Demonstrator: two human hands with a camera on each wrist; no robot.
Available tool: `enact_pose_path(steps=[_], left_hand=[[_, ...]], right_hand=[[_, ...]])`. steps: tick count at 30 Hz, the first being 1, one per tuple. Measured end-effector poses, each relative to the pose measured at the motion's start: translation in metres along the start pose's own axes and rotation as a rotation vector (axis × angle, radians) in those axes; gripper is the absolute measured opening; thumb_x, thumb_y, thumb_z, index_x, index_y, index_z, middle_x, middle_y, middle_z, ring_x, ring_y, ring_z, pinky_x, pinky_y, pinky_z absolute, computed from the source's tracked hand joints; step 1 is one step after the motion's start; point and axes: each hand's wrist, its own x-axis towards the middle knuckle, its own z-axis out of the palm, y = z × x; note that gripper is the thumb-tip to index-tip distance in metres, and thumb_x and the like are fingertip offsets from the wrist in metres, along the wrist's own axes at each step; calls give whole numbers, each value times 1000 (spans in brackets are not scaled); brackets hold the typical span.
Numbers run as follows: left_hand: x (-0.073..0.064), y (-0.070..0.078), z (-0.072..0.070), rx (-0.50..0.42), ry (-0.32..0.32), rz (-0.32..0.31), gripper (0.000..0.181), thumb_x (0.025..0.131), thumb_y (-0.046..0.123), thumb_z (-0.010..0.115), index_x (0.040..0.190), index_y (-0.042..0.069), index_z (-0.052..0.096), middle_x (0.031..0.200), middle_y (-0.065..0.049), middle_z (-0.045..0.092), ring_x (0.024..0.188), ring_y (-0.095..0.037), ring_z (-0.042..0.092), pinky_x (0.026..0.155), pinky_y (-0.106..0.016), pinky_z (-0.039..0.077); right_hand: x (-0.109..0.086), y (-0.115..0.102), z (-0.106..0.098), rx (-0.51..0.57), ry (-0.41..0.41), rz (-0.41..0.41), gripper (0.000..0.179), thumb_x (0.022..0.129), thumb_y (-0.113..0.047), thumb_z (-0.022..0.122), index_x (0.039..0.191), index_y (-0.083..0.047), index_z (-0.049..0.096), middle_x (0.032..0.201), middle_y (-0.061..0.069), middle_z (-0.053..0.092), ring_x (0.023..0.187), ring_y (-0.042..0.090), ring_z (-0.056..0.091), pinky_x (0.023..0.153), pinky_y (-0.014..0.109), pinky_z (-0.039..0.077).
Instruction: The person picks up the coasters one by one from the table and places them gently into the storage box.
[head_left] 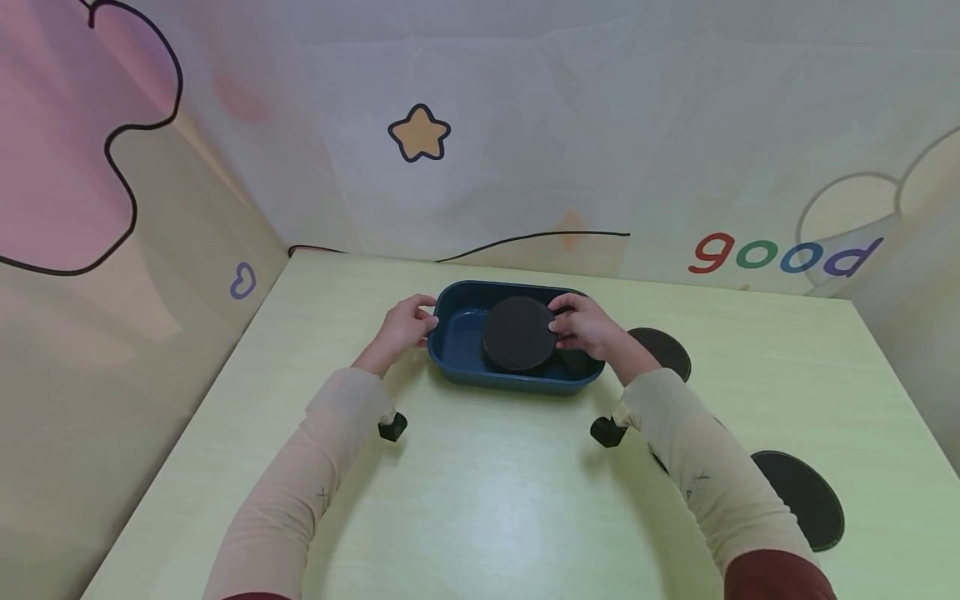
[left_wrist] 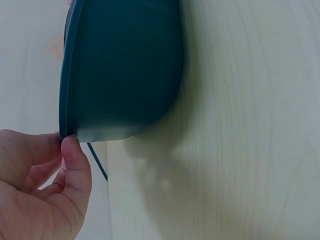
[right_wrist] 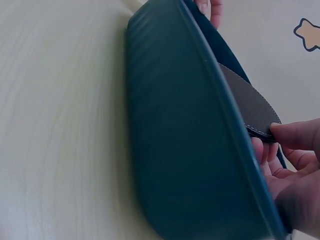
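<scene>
A dark blue rectangular plastic bin (head_left: 510, 385) with rounded corners stands on the table in the head view. My left hand (head_left: 405, 327) pinches the bin's left rim between thumb and fingers, as the left wrist view shows at the bin's wall (left_wrist: 125, 60). Over the inside of the bin, my right hand (head_left: 588, 327) pinches the right edge of a round black coaster (head_left: 520, 333). In the right wrist view the coaster (right_wrist: 250, 102) has pale stitching around its edge and sits tilted, partly behind the bin's wall. Beneath my right hand, a dark round shape shows inside the bin.
Right of the bin lies another round black coaster (head_left: 663, 352), partly behind my right forearm. A further coaster (head_left: 802, 500) lies nearer on the right, its left side hidden by the sleeve. The pale table (head_left: 480, 500) meets a printed backdrop (head_left: 525, 150) behind the bin.
</scene>
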Motion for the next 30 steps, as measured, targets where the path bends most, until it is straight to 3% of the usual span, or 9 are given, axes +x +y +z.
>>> enact_pose_path(steps=[11, 20, 26, 30], left_hand=[[1, 0, 3, 13, 5, -7, 37, 90, 11, 48, 127, 10, 42, 100, -13, 54, 82, -24, 57, 61, -22, 51], [0, -1, 5, 7, 15, -5, 37, 90, 10, 49, 127, 10, 43, 98, -13, 53, 84, -26, 56, 60, -21, 50], [-1, 0, 4, 4, 15, -6, 37, 90, 10, 49, 127, 10, 43, 100, -14, 54, 83, -26, 56, 59, -21, 50], [-2, 1, 2, 6, 14, -7, 38, 90, 10, 48, 127, 9, 43, 103, -16, 55, 78, -21, 55, 61, -23, 51]], right_hand=[[10, 9, 11, -6, 46, 53, 28, 86, 3, 48, 112, -3, 41, 81, 4, 46, 60, 12, 49, 55, 23, 47], [16, 12, 15, -50, 152, 117, 33, 85, 2, 49, 118, 1, 45, 80, 4, 49, 62, 12, 50, 53, 22, 47], [16, 9, 14, -111, 142, 201, 38, 85, -1, 53, 122, -4, 44, 92, 6, 47, 76, 16, 48, 62, 26, 50], [9, 1, 12, -172, 83, 172, 41, 86, -3, 52, 126, -3, 40, 107, 11, 45, 91, 23, 45, 74, 35, 52]])
